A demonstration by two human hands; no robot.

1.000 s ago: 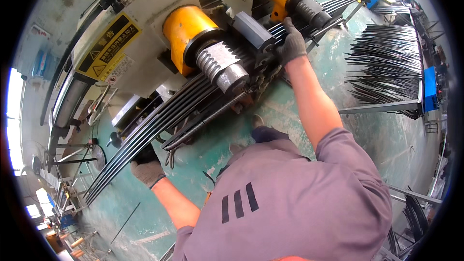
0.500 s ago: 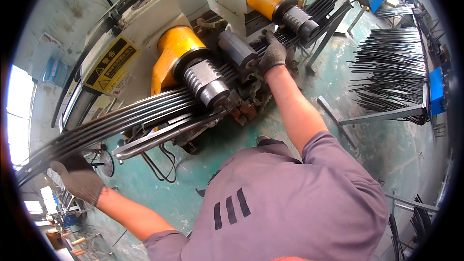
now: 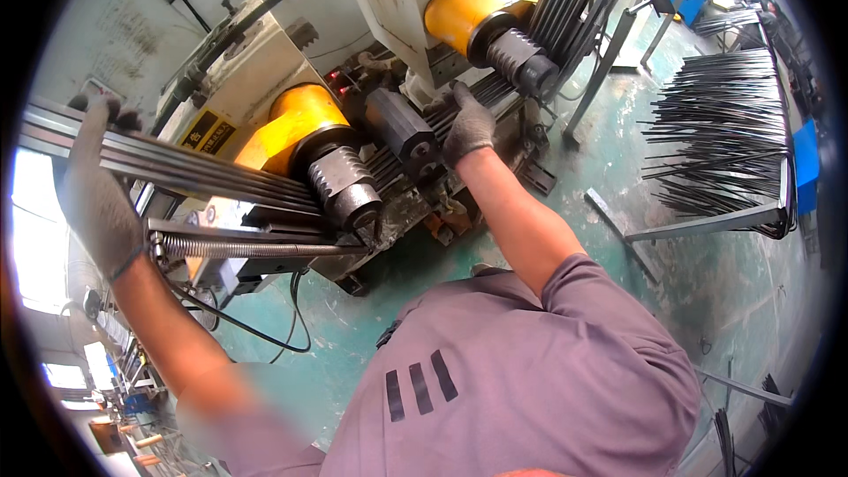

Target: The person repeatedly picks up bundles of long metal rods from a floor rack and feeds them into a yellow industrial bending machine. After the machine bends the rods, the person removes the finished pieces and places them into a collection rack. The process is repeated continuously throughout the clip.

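Several dark metal rods (image 3: pixel 212 175) run as a bundle through two machine heads. They angle upward beyond each head, at the far left and the upper right. My left hand (image 3: pixel 102 203), in a dark knit glove, is closed round the left end of the bundle, with its fingertips over the top. My right hand (image 3: pixel 470 128), gloved too, is closed on the rods' middle stretch, its fingers partly hidden. Beside it is a dark faceted block (image 3: pixel 402 131). The left yellow head (image 3: pixel 305 119) and right yellow head (image 3: pixel 464 22) each carry a ridged steel roller.
A coiled spring (image 3: pixel 256 248) lies along a bar below the left head. Hoses hang under it. At the right a metal rack (image 3: pixel 707 223) holds a large pile of thin dark rods. A stand leg (image 3: pixel 605 79) rises from the green floor near the upper right.
The rods' left end has swung up, and my left hand has risen with it. The right part now slants more steeply. My right hand has shifted slightly left and down.
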